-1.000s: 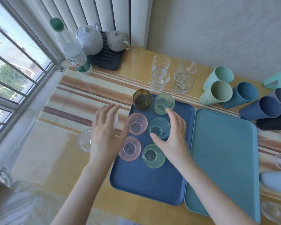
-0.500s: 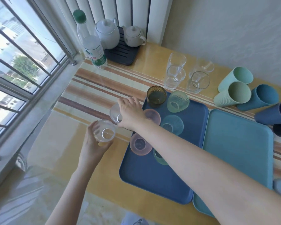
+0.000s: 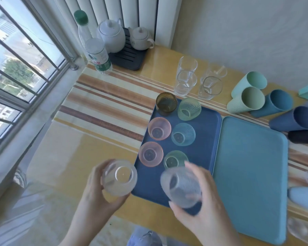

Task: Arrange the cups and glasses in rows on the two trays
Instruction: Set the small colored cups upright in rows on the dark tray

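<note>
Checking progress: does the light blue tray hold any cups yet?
No, the light blue tray is bare, and the six glasses set down so far stand on the dark blue tray.

Six glasses (image 3: 159,128) in two rows on left tray (image 3: 207,148), second tray (image 3: 251,174) just beside its right, cups (image 3: 245,101) behind.

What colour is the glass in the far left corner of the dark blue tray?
Amber brown; the glass shows best in the head view.

A home corner: barred window (image 3: 16,68), radiator (image 3: 132,11), two white teapots (image 3: 111,37), striped runner (image 3: 105,96) on a table (image 3: 158,55).
</note>
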Motion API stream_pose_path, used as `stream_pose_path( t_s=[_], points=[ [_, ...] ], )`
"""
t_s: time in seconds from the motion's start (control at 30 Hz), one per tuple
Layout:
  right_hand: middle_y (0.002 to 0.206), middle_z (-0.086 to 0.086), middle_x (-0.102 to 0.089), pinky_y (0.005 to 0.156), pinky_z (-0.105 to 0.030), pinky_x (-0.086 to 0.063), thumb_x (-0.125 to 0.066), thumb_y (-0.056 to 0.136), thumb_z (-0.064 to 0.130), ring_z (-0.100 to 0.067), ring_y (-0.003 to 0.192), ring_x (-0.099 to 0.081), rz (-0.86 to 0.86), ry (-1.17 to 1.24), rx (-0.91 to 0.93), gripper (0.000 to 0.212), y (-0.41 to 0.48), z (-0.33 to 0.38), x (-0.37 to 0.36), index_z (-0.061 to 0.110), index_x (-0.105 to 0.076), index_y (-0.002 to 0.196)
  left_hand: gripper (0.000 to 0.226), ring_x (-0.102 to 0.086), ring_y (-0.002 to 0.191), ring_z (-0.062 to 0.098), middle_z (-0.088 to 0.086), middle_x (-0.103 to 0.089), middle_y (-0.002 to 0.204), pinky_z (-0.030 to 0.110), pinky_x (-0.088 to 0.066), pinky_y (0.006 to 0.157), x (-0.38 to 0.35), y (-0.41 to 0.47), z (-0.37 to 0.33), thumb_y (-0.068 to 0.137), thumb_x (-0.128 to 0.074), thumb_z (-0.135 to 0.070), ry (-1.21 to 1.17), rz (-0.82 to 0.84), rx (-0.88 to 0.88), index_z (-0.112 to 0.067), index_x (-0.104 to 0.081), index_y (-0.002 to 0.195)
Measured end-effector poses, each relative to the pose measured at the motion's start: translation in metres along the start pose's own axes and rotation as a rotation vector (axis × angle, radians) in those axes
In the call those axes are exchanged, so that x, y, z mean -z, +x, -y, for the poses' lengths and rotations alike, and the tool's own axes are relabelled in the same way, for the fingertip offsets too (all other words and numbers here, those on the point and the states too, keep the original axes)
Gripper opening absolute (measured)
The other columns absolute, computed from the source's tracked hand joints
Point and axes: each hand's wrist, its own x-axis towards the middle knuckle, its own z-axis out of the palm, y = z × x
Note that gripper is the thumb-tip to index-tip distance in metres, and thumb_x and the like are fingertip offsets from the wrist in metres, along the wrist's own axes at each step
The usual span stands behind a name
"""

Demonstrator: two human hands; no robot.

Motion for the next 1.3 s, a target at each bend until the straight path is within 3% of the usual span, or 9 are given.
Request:
stream_pose_path(
  t_s=[0.13,0.2,0.37,0.63,0.83,1.0,1.17,1.3],
  points=[
    [0.129,0.021,-0.041,0.092,0.000,-0.032,-0.070,0.060,0.041,0.001,0.120,-0.045,-0.026,-0.063,-0.133,0.087,-0.040,-0.043,-0.027,0.033,-0.029,0.137,0.070,-0.050,0.114,0.005,-0.016,-0.052,0.119,0.018,-0.046,0.084,-0.030,-0.012,0.009,0.061,-0.070,-0.036,0.025,0.064,-0.034,-0.043,-0.039,0.123],
    [0.129,0.024,-0.038,0.094,-0.001,-0.030,-0.070,0.060,0.042,0.002,0.120,-0.044,-0.035,-0.073,-0.190,0.086,-0.045,-0.056,-0.042,0.036,-0.027,0.135,0.071,-0.050,0.114,0.004,-0.015,-0.051,0.118,0.015,-0.043,0.085,-0.044,-0.012,0.013,0.063,-0.073,-0.029,0.045,0.088,-0.046,-0.039,-0.039,0.125],
    [0.123,0.012,-0.043,0.097,-0.005,-0.030,-0.079,0.063,0.030,-0.003,0.118,-0.043,-0.054,-0.082,-0.239,0.084,-0.035,-0.070,-0.069,0.031,-0.029,0.131,0.079,-0.049,0.108,0.001,-0.010,-0.051,0.116,0.002,-0.034,0.085,-0.060,-0.004,0.032,0.063,-0.079,-0.006,0.129,0.126,-0.078,-0.030,-0.039,0.127],
    [0.130,0.007,-0.040,0.102,-0.011,-0.027,-0.080,0.066,0.033,-0.008,0.124,-0.039,-0.012,-0.149,-0.255,0.086,-0.024,-0.072,-0.088,0.027,-0.026,0.133,0.077,-0.042,0.112,-0.011,-0.007,-0.051,0.118,0.000,-0.030,0.088,-0.065,0.003,0.053,0.065,-0.079,-0.007,0.141,0.181,-0.058,-0.022,-0.039,0.129],
    [0.127,0.005,-0.043,0.099,-0.005,-0.026,-0.081,0.064,0.034,-0.010,0.122,-0.042,-0.038,-0.144,-0.297,0.086,-0.028,-0.071,-0.090,0.023,-0.030,0.132,0.078,-0.044,0.113,-0.008,-0.008,-0.050,0.120,0.001,-0.031,0.089,-0.064,0.002,0.059,0.065,-0.080,-0.008,0.154,0.192,-0.077,-0.022,-0.039,0.129],
    [0.125,0.004,-0.044,0.099,-0.013,-0.029,-0.082,0.063,0.036,-0.013,0.121,-0.044,-0.057,-0.152,-0.330,0.085,-0.027,-0.072,-0.090,0.017,-0.036,0.132,0.080,-0.045,0.113,-0.007,-0.013,-0.049,0.121,0.001,-0.032,0.087,-0.062,0.002,0.059,0.064,-0.080,-0.009,0.168,0.194,-0.089,-0.029,-0.038,0.129],
    [0.135,0.007,-0.035,0.102,-0.015,-0.030,-0.081,0.060,0.047,-0.006,0.127,-0.033,-0.013,-0.140,-0.367,0.100,-0.030,-0.072,-0.087,0.016,-0.028,0.139,0.089,-0.040,0.115,-0.012,-0.009,-0.049,0.122,-0.002,-0.029,0.088,-0.062,-0.001,0.063,0.064,-0.082,-0.011,0.170,0.194,-0.060,-0.024,-0.032,0.136],
    [0.135,0.007,-0.035,0.101,-0.019,-0.038,-0.078,0.067,0.034,-0.008,0.128,-0.035,-0.012,-0.176,-0.355,0.088,-0.034,-0.075,-0.084,0.019,-0.027,0.138,0.096,-0.038,0.119,-0.007,-0.007,-0.049,0.127,0.003,-0.027,0.096,-0.061,-0.001,0.068,0.060,-0.086,-0.017,0.195,0.169,-0.064,-0.015,-0.032,0.139]
  ],
)
